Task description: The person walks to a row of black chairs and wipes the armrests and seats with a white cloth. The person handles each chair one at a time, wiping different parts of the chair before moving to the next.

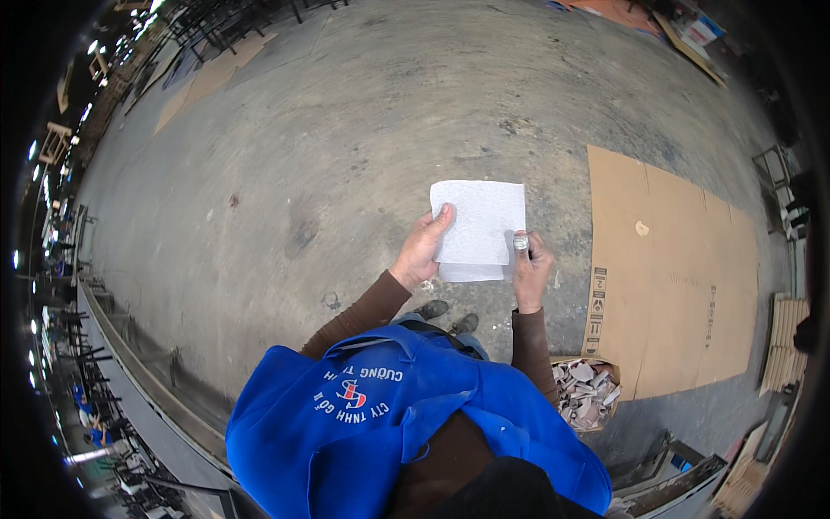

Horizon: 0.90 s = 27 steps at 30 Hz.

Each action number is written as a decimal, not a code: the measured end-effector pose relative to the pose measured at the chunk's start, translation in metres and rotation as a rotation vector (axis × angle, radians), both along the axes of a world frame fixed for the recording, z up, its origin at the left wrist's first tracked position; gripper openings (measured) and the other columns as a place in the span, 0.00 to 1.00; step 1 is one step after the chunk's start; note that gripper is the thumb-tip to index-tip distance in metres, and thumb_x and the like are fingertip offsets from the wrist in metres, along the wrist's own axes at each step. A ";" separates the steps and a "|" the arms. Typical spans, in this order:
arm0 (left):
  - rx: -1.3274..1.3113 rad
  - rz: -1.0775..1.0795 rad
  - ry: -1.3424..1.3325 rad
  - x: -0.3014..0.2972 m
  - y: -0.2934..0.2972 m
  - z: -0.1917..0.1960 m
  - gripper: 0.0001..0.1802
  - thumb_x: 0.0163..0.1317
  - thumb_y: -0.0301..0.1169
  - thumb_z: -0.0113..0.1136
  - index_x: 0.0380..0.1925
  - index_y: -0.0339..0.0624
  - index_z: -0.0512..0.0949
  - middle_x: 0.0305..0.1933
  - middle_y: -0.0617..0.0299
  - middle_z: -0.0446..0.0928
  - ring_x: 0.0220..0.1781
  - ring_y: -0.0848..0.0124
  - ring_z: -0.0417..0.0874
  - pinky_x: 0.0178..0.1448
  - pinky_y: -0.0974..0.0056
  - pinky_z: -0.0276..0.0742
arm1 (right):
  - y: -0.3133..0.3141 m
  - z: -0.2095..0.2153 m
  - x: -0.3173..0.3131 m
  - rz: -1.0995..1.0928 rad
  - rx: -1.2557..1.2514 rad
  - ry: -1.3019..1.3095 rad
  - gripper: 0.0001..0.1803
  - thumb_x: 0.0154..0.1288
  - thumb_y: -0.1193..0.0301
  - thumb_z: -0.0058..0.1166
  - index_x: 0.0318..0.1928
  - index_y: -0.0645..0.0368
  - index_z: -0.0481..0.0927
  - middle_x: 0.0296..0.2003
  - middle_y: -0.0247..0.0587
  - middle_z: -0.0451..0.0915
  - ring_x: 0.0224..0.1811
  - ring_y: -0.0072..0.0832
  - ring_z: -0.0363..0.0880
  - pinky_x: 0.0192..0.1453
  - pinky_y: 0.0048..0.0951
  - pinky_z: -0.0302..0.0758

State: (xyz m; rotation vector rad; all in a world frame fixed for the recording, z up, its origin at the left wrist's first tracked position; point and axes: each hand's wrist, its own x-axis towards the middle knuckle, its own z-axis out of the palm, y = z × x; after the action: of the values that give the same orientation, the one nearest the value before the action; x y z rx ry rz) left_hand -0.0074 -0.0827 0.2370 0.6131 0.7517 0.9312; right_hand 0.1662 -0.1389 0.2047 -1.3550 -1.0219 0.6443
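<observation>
A whitish, rough-looking sheet (478, 223), perhaps sandpaper, is held out in front of me above the floor. Below its lower edge a second layer (474, 272) shows; whether this is a fold or another sheet I cannot tell. My left hand (421, 248) grips the left edge, thumb on top and fingers hidden underneath. At the right edge, my right hand (532, 265) pinches the sheet with curled fingers, and pale tape (520, 241) is wrapped round one digit.
Flattened cardboard (674, 277) lies on the concrete floor (346, 130) to the right. A box of scraps (588, 394) stands by my right forearm. Stacked wooden pieces (785, 342) are at the far right, and a long metal-edged bench (143, 381) runs along the left.
</observation>
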 end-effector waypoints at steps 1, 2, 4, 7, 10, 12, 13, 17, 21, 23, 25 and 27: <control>-0.003 -0.015 0.001 -0.005 0.001 0.000 0.24 0.66 0.44 0.52 0.51 0.34 0.71 0.50 0.55 0.76 0.50 0.66 0.79 0.54 0.61 0.75 | -0.001 0.000 -0.002 0.039 0.008 0.018 0.21 0.61 0.64 0.59 0.23 0.67 0.67 0.19 0.29 0.59 0.25 0.18 0.56 0.28 0.23 0.56; 0.009 0.019 0.005 -0.010 0.001 0.000 0.24 0.66 0.44 0.52 0.51 0.34 0.71 0.50 0.55 0.76 0.50 0.66 0.79 0.54 0.60 0.75 | -0.001 0.000 -0.005 0.034 0.039 0.017 0.21 0.62 0.63 0.58 0.23 0.66 0.66 0.19 0.29 0.59 0.25 0.18 0.56 0.28 0.23 0.57; 0.012 0.051 0.003 -0.019 0.003 0.002 0.24 0.66 0.44 0.52 0.51 0.34 0.71 0.49 0.55 0.76 0.50 0.66 0.79 0.54 0.60 0.75 | -0.003 0.005 -0.010 0.100 0.044 0.050 0.23 0.64 0.61 0.55 0.21 0.66 0.64 0.18 0.29 0.60 0.25 0.18 0.56 0.28 0.23 0.57; 0.001 0.042 -0.022 -0.028 0.001 0.007 0.24 0.65 0.42 0.52 0.52 0.34 0.70 0.49 0.55 0.77 0.51 0.66 0.78 0.55 0.60 0.75 | -0.003 0.018 -0.014 0.128 0.069 0.069 0.27 0.68 0.57 0.48 0.18 0.64 0.65 0.17 0.26 0.60 0.23 0.15 0.55 0.27 0.22 0.55; -0.032 -0.013 -0.114 -0.029 -0.002 0.008 0.23 0.64 0.40 0.54 0.54 0.36 0.69 0.50 0.55 0.76 0.53 0.65 0.77 0.57 0.60 0.73 | -0.002 0.029 -0.013 0.103 0.003 0.285 0.33 0.70 0.49 0.38 0.13 0.60 0.65 0.14 0.27 0.62 0.22 0.15 0.58 0.26 0.21 0.57; -0.054 -0.033 -0.188 -0.024 -0.003 0.006 0.24 0.64 0.40 0.55 0.55 0.37 0.69 0.51 0.55 0.76 0.54 0.64 0.76 0.58 0.59 0.73 | -0.002 0.032 -0.010 0.112 -0.012 0.441 0.36 0.70 0.44 0.32 0.11 0.56 0.63 0.13 0.29 0.63 0.20 0.17 0.61 0.27 0.20 0.59; -0.043 -0.076 -0.249 -0.021 -0.002 0.004 0.24 0.63 0.41 0.56 0.55 0.38 0.68 0.52 0.55 0.75 0.55 0.64 0.76 0.59 0.58 0.72 | -0.003 0.031 -0.007 0.139 0.019 0.492 0.36 0.70 0.43 0.30 0.11 0.54 0.62 0.13 0.30 0.64 0.20 0.18 0.62 0.27 0.20 0.60; -0.154 -0.026 -0.416 -0.020 0.010 -0.002 0.27 0.62 0.41 0.57 0.56 0.39 0.67 0.54 0.56 0.74 0.57 0.63 0.75 0.61 0.58 0.71 | -0.014 0.025 0.009 0.184 0.215 0.787 0.35 0.70 0.43 0.30 0.12 0.52 0.62 0.14 0.30 0.62 0.22 0.21 0.65 0.29 0.22 0.63; -0.197 0.079 -0.453 -0.038 0.028 0.002 0.28 0.61 0.41 0.59 0.57 0.39 0.65 0.55 0.55 0.73 0.58 0.62 0.74 0.63 0.58 0.70 | -0.027 0.026 0.039 0.194 0.376 0.749 0.24 0.64 0.53 0.52 0.17 0.52 0.64 0.19 0.29 0.67 0.24 0.18 0.66 0.35 0.23 0.69; -0.136 -0.018 -0.525 -0.046 0.032 0.008 0.28 0.61 0.40 0.58 0.58 0.38 0.65 0.56 0.53 0.72 0.58 0.61 0.74 0.63 0.57 0.70 | -0.031 0.028 0.051 0.152 0.282 0.583 0.14 0.59 0.63 0.61 0.25 0.56 0.72 0.24 0.29 0.72 0.29 0.17 0.69 0.37 0.21 0.68; -0.071 -0.081 -0.576 -0.047 0.029 0.015 0.28 0.61 0.39 0.58 0.58 0.38 0.64 0.56 0.53 0.72 0.58 0.61 0.74 0.63 0.57 0.70 | -0.033 0.027 0.053 0.096 0.240 0.379 0.12 0.55 0.65 0.64 0.27 0.57 0.76 0.25 0.28 0.73 0.28 0.17 0.67 0.38 0.21 0.67; -0.055 -0.232 -0.515 -0.041 0.022 0.023 0.28 0.61 0.37 0.58 0.59 0.38 0.64 0.57 0.54 0.72 0.57 0.61 0.75 0.62 0.57 0.70 | -0.032 0.021 0.044 0.206 0.113 0.287 0.13 0.59 0.63 0.60 0.35 0.61 0.78 0.31 0.31 0.77 0.34 0.18 0.70 0.40 0.24 0.69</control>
State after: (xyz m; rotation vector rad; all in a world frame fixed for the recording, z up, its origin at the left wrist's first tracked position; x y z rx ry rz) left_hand -0.0483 -0.0606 0.2595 0.3768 0.2372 0.8020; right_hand 0.2100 -0.1707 0.2260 -1.0314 -0.9553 0.8937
